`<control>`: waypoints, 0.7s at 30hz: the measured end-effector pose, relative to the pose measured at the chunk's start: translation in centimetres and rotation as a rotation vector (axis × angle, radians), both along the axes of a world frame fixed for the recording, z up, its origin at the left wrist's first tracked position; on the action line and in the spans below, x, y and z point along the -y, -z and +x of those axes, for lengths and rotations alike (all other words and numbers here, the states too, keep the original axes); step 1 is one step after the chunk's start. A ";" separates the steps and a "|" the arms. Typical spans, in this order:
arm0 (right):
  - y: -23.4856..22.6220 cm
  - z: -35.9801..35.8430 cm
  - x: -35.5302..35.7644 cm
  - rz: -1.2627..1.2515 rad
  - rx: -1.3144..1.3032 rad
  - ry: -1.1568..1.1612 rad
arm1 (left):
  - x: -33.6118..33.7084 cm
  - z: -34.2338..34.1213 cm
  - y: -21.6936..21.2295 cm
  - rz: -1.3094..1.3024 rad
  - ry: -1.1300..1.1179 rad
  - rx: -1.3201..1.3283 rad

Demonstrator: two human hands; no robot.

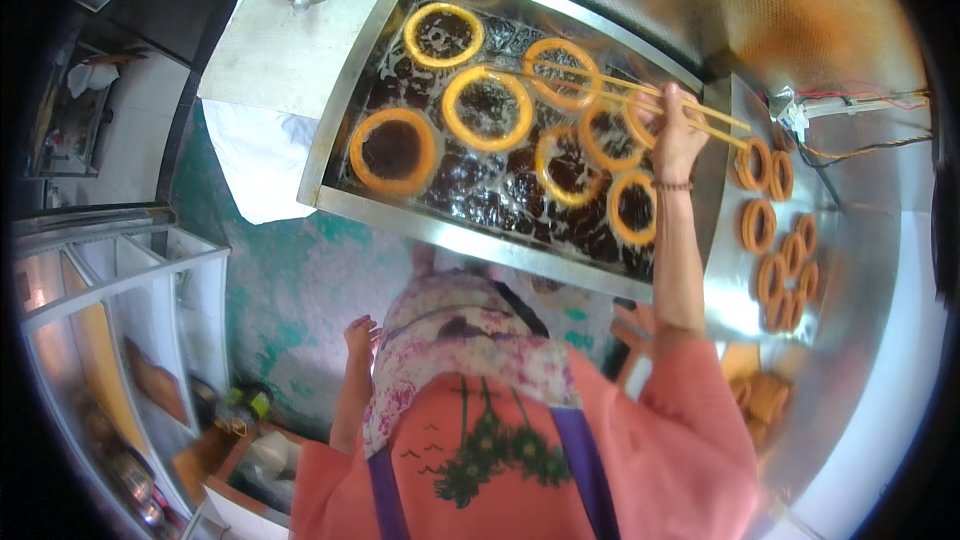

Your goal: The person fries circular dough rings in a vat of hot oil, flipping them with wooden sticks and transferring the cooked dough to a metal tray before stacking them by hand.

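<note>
Left hand (362,332), seemingly empty with fingers loosely spread, hangs well apart from the fryer (480,244). In its oil, a browner ring (395,184) lies leftmost; next comes a paler ring (449,108), with tips of the chopsticks (722,134) at its upper edge, gripping or not I cannot tell. Tending frying rings seems the step; moving one calls for a steady pinch. Right hand (680,130), closed round the chopsticks, is right of that ring. Farther right, browned rings (745,227) stand on the worktop (735,290).
</note>
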State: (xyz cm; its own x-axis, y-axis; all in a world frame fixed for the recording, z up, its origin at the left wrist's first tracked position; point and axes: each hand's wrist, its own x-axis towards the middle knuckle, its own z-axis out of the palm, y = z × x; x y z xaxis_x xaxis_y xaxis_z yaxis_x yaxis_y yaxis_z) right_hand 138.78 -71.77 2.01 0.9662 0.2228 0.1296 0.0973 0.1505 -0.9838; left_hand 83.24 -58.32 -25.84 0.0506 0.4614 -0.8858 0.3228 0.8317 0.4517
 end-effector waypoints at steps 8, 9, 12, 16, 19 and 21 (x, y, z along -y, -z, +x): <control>7.4 0.9 -4.3 0.285 -0.359 0.168 | -0.7 0.9 -1.2 -0.006 -0.003 -0.037; 8.1 0.6 -5.7 0.283 -0.344 0.203 | -0.8 0.4 -0.7 0.006 0.008 -0.017; 8.9 0.0 -9.5 0.245 -0.325 0.277 | -0.9 -0.2 -0.3 -0.012 -0.094 0.009; 14.4 1.4 -13.6 0.251 -0.359 0.330 | -0.5 -1.3 0.2 -0.040 -0.044 -0.058; 16.0 1.8 -15.4 0.346 -0.445 0.359 | -0.5 -1.3 -0.2 -0.031 -0.092 -0.038; 13.2 -0.4 -17.1 0.329 -0.515 0.323 | -0.1 -1.7 -0.2 -0.023 -0.128 -0.026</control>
State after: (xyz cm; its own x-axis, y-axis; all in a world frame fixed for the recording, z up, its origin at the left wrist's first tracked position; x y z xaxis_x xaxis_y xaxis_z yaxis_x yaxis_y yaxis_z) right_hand 138.33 -54.64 -11.20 0.9339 -0.0589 -0.3525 -0.2804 0.4910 -0.8248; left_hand 81.58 -58.23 -25.62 -0.0305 0.4425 -0.8963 0.2250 0.8767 0.4252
